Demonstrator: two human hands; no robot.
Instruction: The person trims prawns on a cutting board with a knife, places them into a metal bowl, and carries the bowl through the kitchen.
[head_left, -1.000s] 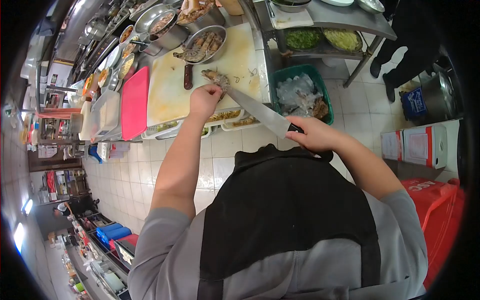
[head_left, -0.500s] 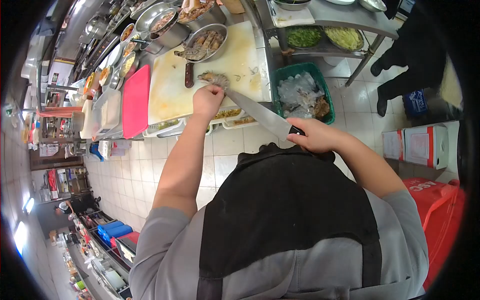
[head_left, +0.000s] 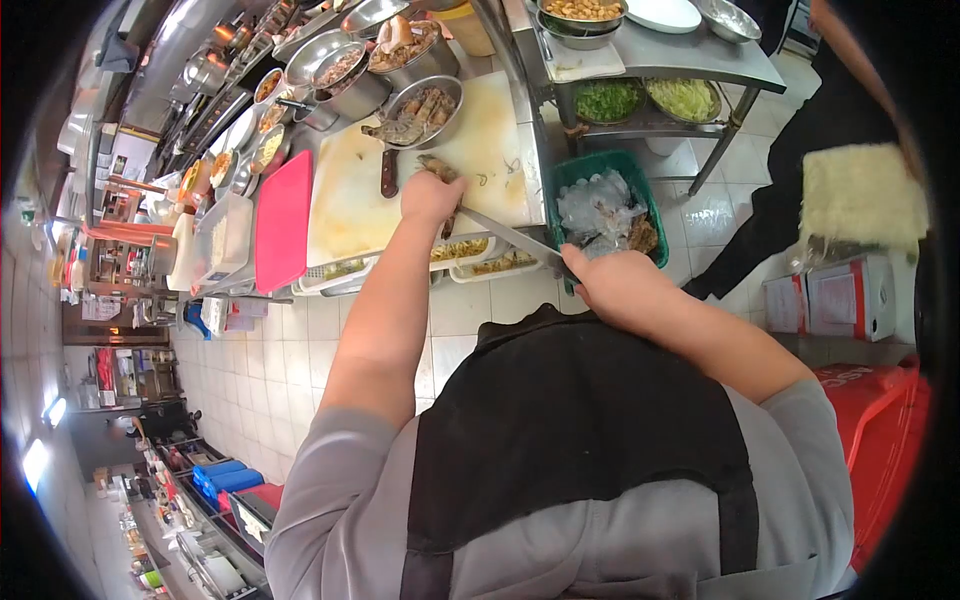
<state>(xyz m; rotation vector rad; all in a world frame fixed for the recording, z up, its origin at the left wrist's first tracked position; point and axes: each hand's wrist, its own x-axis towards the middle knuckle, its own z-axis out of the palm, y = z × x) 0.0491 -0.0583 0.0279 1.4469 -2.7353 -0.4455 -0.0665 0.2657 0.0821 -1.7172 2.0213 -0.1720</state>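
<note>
My left hand (head_left: 432, 197) is closed around a grey-brown shrimp (head_left: 432, 163) near the front of the white cutting board (head_left: 345, 205). Part of the shrimp shows beyond the fingers, and some shows below the hand. In my right hand (head_left: 620, 285) is a large kitchen knife (head_left: 508, 234), its handle hidden by the fingers. The blade points left, seen nearly edge-on, with its tip beside the shrimp at my left hand. A metal bowl (head_left: 457, 92) of shrimps stands at the back of the board. Beside it lies a brown riveted handle (head_left: 388, 173).
A pink board (head_left: 283, 222) lies to the left. A green basket (head_left: 655, 175) with plastic bags stands on the floor to the right. Pots of food (head_left: 415, 52) line the back. At right, a person in dark trousers (head_left: 770, 205) holds a pale bundle (head_left: 865, 197).
The knife blade has turned from showing its flat side to nearly edge-on. My left hand has shifted farther over the shrimp, which has turned. The person at right has stepped, bringing the pale bundle into view.
</note>
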